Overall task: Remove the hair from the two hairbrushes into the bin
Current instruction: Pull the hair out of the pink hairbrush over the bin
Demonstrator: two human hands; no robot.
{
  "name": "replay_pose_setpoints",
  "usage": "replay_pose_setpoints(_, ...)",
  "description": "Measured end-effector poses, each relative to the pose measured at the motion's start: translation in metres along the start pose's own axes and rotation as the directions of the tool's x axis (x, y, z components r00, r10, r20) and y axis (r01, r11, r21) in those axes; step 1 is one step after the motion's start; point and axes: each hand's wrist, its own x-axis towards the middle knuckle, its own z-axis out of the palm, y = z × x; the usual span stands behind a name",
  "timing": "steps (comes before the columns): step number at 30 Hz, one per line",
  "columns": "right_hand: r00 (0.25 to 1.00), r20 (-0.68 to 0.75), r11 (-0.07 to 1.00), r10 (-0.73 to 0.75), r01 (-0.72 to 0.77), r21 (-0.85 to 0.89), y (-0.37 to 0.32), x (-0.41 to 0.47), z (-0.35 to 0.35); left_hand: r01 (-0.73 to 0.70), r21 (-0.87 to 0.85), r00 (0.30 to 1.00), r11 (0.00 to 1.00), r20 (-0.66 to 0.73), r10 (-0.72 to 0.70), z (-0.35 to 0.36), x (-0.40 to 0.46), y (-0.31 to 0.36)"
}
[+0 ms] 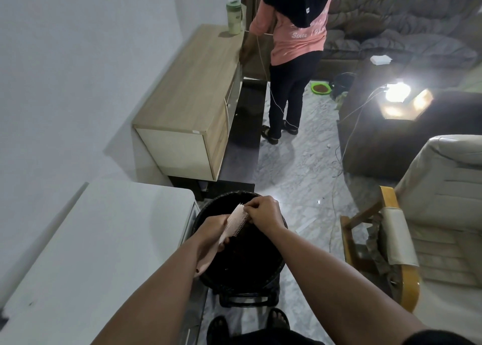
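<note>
- The left hand (pixel 212 230) is curled round the handle of a pale pink hairbrush (pixel 234 223), holding it tilted, with the bristled head rising up and away from that hand.
- The right hand (pixel 264 213) sits at the far end of the brush head, its fingertips drawn together in a pinch at the bristles; whatever strands lie between them are too fine to make out.
- The black bin (pixel 273 262) stands directly beneath both hands, so the brush hangs over its open mouth.
- Judged from this, the step in hand is picking hair out of one brush, over the bin.
- The next move probably calls for drawing the pinched fingers up and off the bristles, then letting go below the right hand so the tuft falls inside the rim.
- A second hairbrush is not in view, so I cannot tell which of the two this one is.
- Beyond the hands, another person (pixel 294 57) stands by a wooden cabinet (pixel 190 91).
</note>
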Motion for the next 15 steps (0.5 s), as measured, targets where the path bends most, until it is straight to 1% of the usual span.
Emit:
replay_pose_setpoints(2,0.997,-0.025,0.996,0.072,-0.071,0.050,0.001,0.000,0.001,-0.020,0.044,0.999,0.999,-0.034,0.022,0.006,-0.001,0.005)
replay_pose_setpoints(4,0.983,-0.024,0.970,0.182,-0.176,0.170,-0.002,-0.002,0.004,-0.050,0.105,0.994,0.993,-0.087,0.060,0.012,0.001,0.008)
replay_pose_setpoints(6,0.941,-0.003,0.868,0.337,-0.310,0.387,-0.003,-0.001,0.003,-0.078,0.121,0.981,0.990,-0.165,0.098,0.010,0.002,0.007)
replay_pose_setpoints(7,0.912,0.002,0.797,0.409,-0.359,0.485,-0.002,0.000,-0.001,-0.095,0.100,0.969,0.990,-0.219,0.115,0.004,0.002,0.005)
replay_pose_setpoints(8,0.887,-0.001,0.746,0.461,-0.387,0.543,0.002,0.000,-0.010,-0.119,0.063,0.956,0.991,-0.264,0.131,-0.004,0.000,0.002)
replay_pose_setpoints(9,0.872,-0.029,0.739,0.489,-0.397,0.544,0.008,0.003,-0.018,-0.143,0.025,0.945,0.989,-0.294,0.144,-0.012,-0.001,-0.001)
replay_pose_setpoints(11,0.882,-0.106,0.819,0.459,-0.373,0.437,0.020,0.006,-0.031,-0.162,-0.014,0.937,0.987,-0.316,0.149,-0.029,-0.002,-0.005)
replay_pose_setpoints(14,0.929,-0.164,0.913,0.333,-0.274,0.303,0.017,0.005,-0.031,-0.158,-0.091,0.934,0.983,-0.336,0.119,-0.036,0.002,-0.007)
replay_pose_setpoints(15,0.955,-0.145,0.937,0.258,-0.211,0.278,0.011,0.003,-0.025,-0.156,-0.101,0.934,0.983,-0.340,0.113,-0.033,0.003,-0.006)
